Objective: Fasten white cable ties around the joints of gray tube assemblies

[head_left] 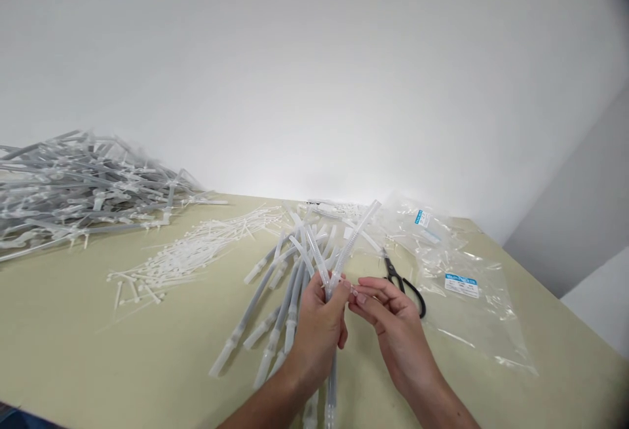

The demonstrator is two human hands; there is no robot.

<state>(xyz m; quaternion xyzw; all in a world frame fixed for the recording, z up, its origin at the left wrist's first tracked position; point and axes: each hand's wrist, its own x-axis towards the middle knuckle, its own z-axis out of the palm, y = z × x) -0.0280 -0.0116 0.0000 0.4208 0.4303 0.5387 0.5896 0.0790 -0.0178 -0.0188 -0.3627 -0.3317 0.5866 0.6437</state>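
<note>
My left hand (319, 324) is closed around a translucent tube assembly (354, 236), whose two upper branches spread in a V above the fist while a greyer tube runs down below it. Close on its right, my right hand (390, 321) pinches a small clear or white piece (353, 292) against the tubes; the fingers partly hide it, so its shape is unclear. Beneath and left of my hands, several similar tube assemblies (253, 304) with pale end fittings lie on the table.
A pale green table (162, 357) bears loose white cable ties (189, 252) left of centre. At the far left rises a large heap of tubes (93, 186). Black-handled scissors (393, 270) and clear plastic bags (479, 314) lie on the right. A white wall (314, 75) stands behind.
</note>
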